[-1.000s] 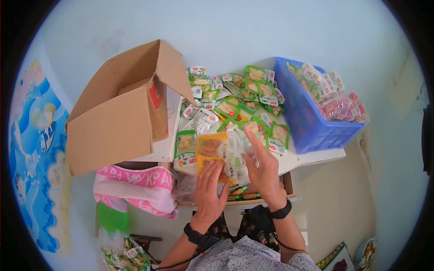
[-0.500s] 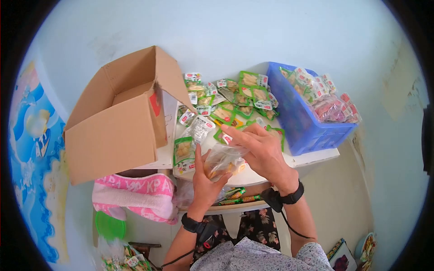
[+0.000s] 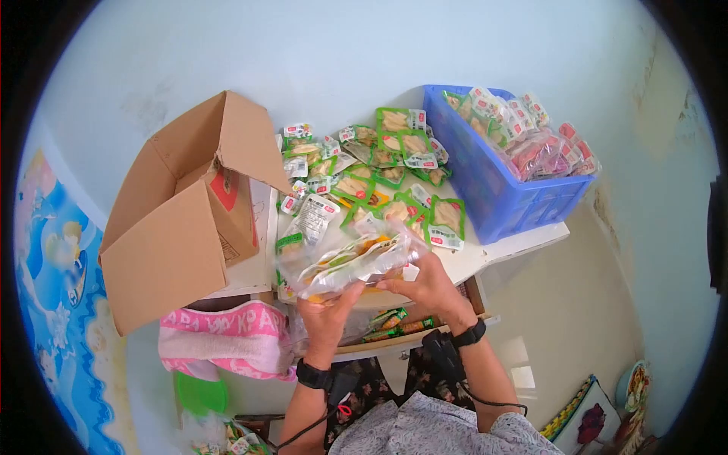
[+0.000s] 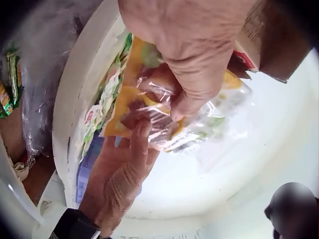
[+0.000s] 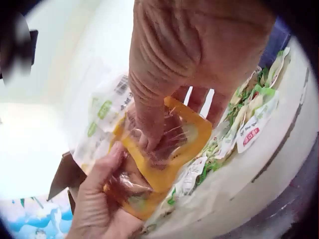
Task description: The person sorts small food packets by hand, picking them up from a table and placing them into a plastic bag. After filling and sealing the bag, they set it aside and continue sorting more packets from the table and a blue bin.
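Note:
Both hands grip a clear plastic bag (image 3: 356,262) of several food packets above the front of the white table. My left hand (image 3: 327,315) holds its left end and my right hand (image 3: 434,288) its right end, thumbs on the near side. In the left wrist view, my left hand (image 4: 192,50) and right hand (image 4: 119,174) pinch yellow-edged packets (image 4: 149,109). The right wrist view shows yellow-edged packets (image 5: 159,169) under both thumbs. Green-edged packets (image 3: 409,148) lie in a loose pile behind the bag.
An open cardboard box (image 3: 163,262) stands at the left, a blue crate (image 3: 516,208) full of packets at the right. Below the tabletop an open drawer (image 3: 353,350) holds green packets. A pink towel (image 3: 220,341) hangs at the left.
The bag has been raised and tilted so the packet edges show. My right hand has gone from above the bag to gripping its right end. The head view has shifted.

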`<state>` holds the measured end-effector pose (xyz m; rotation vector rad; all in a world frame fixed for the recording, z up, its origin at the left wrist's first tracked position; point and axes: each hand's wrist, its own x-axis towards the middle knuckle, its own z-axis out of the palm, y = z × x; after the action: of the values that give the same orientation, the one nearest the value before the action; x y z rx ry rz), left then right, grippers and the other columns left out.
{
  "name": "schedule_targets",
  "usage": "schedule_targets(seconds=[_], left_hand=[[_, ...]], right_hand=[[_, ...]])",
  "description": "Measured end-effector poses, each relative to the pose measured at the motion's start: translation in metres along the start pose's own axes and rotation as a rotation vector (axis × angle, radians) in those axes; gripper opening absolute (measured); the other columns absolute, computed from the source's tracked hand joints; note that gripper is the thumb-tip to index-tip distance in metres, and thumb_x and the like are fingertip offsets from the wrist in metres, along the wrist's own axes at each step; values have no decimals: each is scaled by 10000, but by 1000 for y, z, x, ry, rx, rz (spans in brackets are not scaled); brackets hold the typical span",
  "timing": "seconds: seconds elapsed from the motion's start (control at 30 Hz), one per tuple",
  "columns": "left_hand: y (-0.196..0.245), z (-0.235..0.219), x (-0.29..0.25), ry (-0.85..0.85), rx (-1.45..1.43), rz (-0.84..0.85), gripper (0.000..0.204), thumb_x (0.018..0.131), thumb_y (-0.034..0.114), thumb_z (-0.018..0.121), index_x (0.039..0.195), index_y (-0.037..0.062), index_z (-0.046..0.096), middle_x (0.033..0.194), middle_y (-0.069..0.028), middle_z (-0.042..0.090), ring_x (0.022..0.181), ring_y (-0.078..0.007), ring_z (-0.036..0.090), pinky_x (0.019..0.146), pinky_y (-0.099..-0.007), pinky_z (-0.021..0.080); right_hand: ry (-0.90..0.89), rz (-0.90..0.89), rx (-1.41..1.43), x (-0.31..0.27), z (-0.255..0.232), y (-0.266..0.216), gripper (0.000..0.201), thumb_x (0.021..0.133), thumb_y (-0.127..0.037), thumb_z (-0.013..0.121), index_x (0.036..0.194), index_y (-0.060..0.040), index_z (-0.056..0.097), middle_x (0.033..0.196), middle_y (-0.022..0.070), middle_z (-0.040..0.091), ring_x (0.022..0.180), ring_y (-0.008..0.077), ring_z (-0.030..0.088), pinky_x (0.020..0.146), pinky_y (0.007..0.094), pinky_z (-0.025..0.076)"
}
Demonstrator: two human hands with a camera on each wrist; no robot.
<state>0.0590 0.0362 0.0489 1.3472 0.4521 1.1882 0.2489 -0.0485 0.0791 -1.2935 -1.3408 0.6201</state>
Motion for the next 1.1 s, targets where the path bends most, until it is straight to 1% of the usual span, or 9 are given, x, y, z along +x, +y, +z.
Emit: schedule_targets(seconds=[0.2,0.3,0.37,0.5,0.6,0.73,0.87,0.93,1.1], left_hand=[[-8,-21,18,-242,243,-246,667,789,72,894,1364,-33,574,1279,-132,696,1163,-192,677,1011,-353,543],[-2,-9,11,-217,257,-40,664,815,64,865,1390,-31,547,1309,-143,677,1174,-211,675,1010,-357,543],[-17,-14,11,-205,224,-79,662,816,52,849,1394,-33,539,1333,-149,665,1200,-223,663,1028,-362,533],[-3,-1,10,-224,289,64,674,808,25,828,1407,-38,525,1404,-144,602,1265,-229,618,1077,-370,500],[0,-8,10,-340,649,292,730,800,9,818,1451,-29,491,1440,-132,538,1295,-220,581,1108,-365,473],[-20,5,4,-211,232,21,785,797,2,819,1482,-9,436,1390,-128,546,1248,-214,594,1054,-357,501],[-18,5,4,-46,264,41,745,810,38,834,1450,-17,458,1315,-123,616,1168,-186,638,970,-348,541],[-12,12,4,-4,233,66,680,822,58,831,1414,-25,506,1249,-117,672,1105,-169,667,932,-336,557],[-3,-6,13,-182,251,-176,471,840,51,809,1271,-36,642,1151,-100,738,1009,-142,695,894,-314,565]], right_hand=[[-49,60,16,1,-14,21,1020,763,-113,917,1618,-35,367,1471,119,608,1250,192,608,1132,368,437],[-56,99,82,-7,-9,32,1006,776,-75,890,1623,-47,350,1482,107,592,1291,193,576,1143,374,429],[-56,108,84,-8,-5,55,974,785,-61,868,1616,-51,359,1497,112,572,1325,204,552,1155,380,415],[-29,-7,161,-6,-3,25,873,805,-50,823,1571,-34,404,1468,135,568,1364,241,518,1180,394,381],[-40,-54,93,-5,-11,14,873,777,-31,807,1558,-34,416,1525,142,528,1415,271,489,1209,408,352],[-20,-123,-94,-8,-3,44,872,801,-83,827,1560,-36,400,1528,178,522,1410,351,505,1195,415,373],[-15,151,19,-14,-3,49,943,861,-87,826,1627,-7,281,1565,169,480,1470,254,425,1230,402,327],[69,56,101,-14,6,43,938,844,-131,835,1613,-31,306,1484,201,547,1367,311,528,1152,405,413],[8,75,-53,-14,4,59,1026,831,-153,837,1653,-58,232,1532,219,503,1376,351,537,1143,434,431]])
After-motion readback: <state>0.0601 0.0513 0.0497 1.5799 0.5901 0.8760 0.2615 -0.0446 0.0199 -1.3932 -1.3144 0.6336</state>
